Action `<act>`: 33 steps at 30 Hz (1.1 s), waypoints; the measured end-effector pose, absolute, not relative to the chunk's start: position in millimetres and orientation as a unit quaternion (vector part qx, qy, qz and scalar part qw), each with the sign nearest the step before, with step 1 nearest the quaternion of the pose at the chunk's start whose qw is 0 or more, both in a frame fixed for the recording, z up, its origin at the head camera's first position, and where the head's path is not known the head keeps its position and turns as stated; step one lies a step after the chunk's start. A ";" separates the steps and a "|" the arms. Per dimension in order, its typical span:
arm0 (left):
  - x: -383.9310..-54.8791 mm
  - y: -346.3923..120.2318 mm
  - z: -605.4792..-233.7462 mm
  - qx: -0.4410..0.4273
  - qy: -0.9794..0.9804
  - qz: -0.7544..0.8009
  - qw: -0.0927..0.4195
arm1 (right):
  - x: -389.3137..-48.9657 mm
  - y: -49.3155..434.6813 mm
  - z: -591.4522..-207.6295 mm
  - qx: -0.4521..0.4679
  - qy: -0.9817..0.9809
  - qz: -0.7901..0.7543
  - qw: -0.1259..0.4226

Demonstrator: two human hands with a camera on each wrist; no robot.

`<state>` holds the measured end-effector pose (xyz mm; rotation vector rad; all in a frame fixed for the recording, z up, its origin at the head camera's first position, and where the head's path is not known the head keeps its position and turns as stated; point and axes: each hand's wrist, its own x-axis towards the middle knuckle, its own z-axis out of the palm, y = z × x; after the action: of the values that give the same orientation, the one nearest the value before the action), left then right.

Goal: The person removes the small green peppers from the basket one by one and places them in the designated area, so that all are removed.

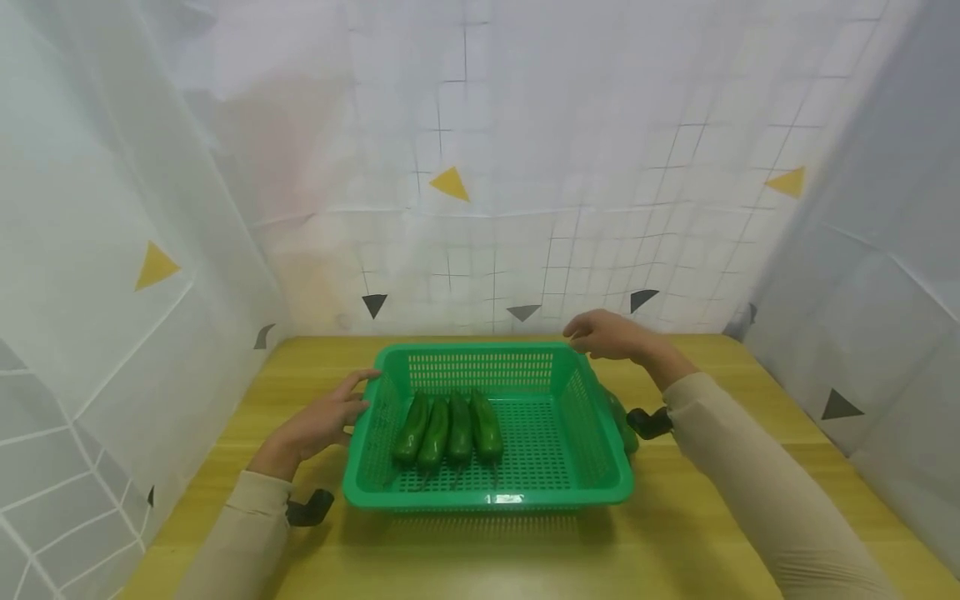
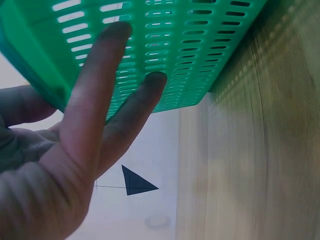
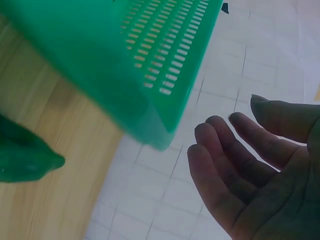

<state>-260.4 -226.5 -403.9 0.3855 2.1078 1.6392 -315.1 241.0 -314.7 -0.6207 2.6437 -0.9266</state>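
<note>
A green plastic basket [image 1: 491, 500] with slotted walls stands on the wooden table. Inside it, several long green peppers [image 1: 459, 429] lie side by side in the left half, stems toward the near wall. My left hand [image 1: 324, 425] is at the basket's left side. In the left wrist view two straight fingers [image 2: 90, 105] lie against the slotted outer wall, and another reaches the rim. At the far right corner, my right hand [image 1: 607, 335] has loosely bent fingers and holds nothing; the right wrist view shows a gap between its fingertips and the basket.
Outside the basket's right wall a green pepper [image 1: 628, 429] lies on the table [image 1: 480, 567], partly hidden by the basket. A white patterned curtain [image 1: 495, 167] hangs behind the table and along both sides. Black wrist devices [image 1: 309, 507] sit below both forearms.
</note>
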 end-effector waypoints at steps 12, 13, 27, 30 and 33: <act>-261.5 -228.7 -406.1 0.129 0.762 0.595 0.221 | -323.9 210.4 -319.1 -0.224 0.910 -0.317 0.144; -261.9 -228.6 -406.4 0.131 0.762 0.595 0.221 | -324.5 208.5 -319.7 -0.226 0.909 -0.318 0.143; -259.9 -224.7 -402.8 0.136 0.755 0.601 0.225 | -330.7 186.4 -329.3 -0.233 0.889 -0.349 0.185; -260.0 -225.3 -402.8 0.137 0.754 0.601 0.225 | -332.5 181.3 -333.4 -0.226 0.890 -0.346 0.194; -260.0 -226.4 -403.4 0.138 0.755 0.600 0.225 | -332.9 175.8 -336.7 -0.223 0.889 -0.346 0.200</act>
<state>-260.0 -226.4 -403.4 0.3814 2.0834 1.6559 -332.9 175.8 -336.7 -0.6239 2.4848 -0.9668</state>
